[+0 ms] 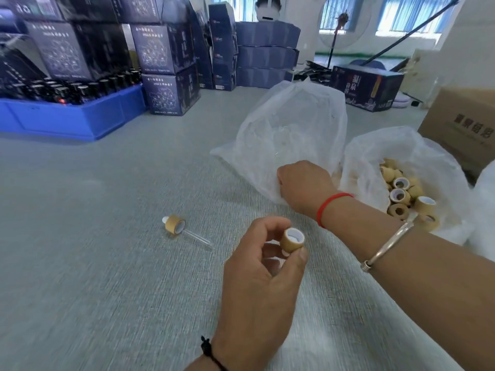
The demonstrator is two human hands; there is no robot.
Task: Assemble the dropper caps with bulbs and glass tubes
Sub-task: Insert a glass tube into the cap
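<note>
Head view: left hand [257, 277] pinches a bamboo cap [292, 241].
Beyond the cap, right hand [302, 187] fingers hidden, grip unclear, at the plastic bag [292, 124].

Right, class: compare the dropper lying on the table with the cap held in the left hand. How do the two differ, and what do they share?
The dropper on the table has a glass tube sticking out of it; the held cap shows none. The dropper on the table lies on its side, untouched; the held cap is pinched in the left hand, off the surface. The dropper's white bulb shows plainly; the held cap's far end is mostly hidden by fingers. Both have a bamboo-coloured collar with a white lining.
</note>
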